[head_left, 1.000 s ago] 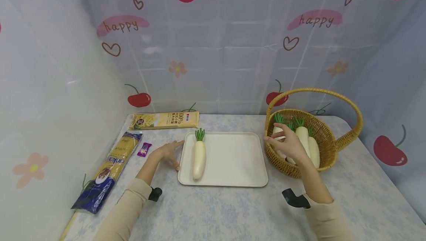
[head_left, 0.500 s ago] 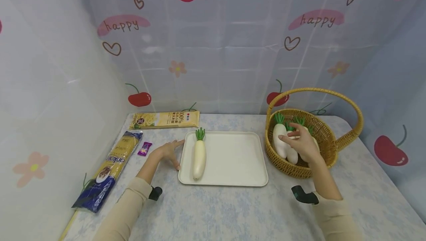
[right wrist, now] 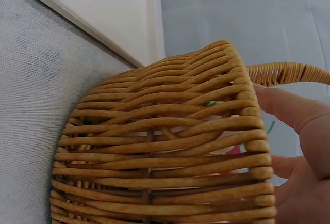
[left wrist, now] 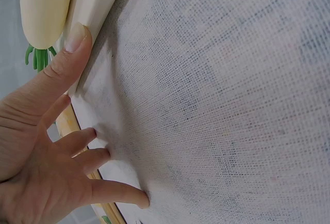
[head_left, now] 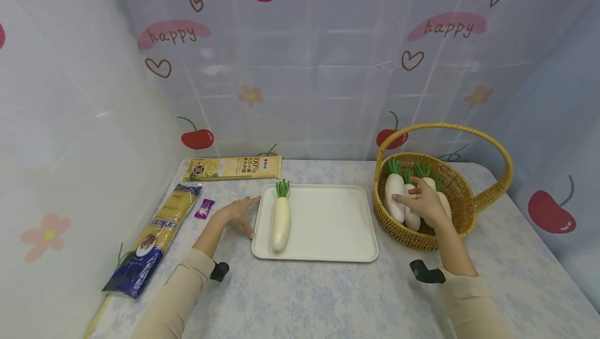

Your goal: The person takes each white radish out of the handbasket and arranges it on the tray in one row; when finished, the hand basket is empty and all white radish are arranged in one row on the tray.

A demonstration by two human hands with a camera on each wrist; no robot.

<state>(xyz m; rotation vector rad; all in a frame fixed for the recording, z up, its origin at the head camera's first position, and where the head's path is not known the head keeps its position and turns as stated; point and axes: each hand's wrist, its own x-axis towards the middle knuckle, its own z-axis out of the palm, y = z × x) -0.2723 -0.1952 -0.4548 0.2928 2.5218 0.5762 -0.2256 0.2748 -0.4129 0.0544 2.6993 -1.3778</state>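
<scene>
A white tray (head_left: 328,224) lies in the middle of the table, with one white radish (head_left: 281,224) with green leaf stubs along its left side. My left hand (head_left: 236,215) rests at the tray's left edge, its fingers spread; in the left wrist view the thumb (left wrist: 77,43) touches the tray's side. My right hand (head_left: 428,203) reaches into the wicker basket (head_left: 403,237), thumb and fingers apart above the radishes. Nearest its thumb is the leftmost radish (head_left: 395,188); a second radish (head_left: 412,219) lies beneath the hand. In the right wrist view the basket wall hides the fingertips.
The basket's arched handle (head_left: 440,125) rises behind and right of the right hand. A yellow noodle pack (head_left: 234,168) lies at the back left. Further left are a blue and yellow pasta pack (head_left: 154,242) and a small purple sweet (head_left: 204,209).
My right hand first moved right across the basket, uncovering the leftmost radish, then sank slightly among the radishes. The left hand, the tray and its radish have stayed put.
</scene>
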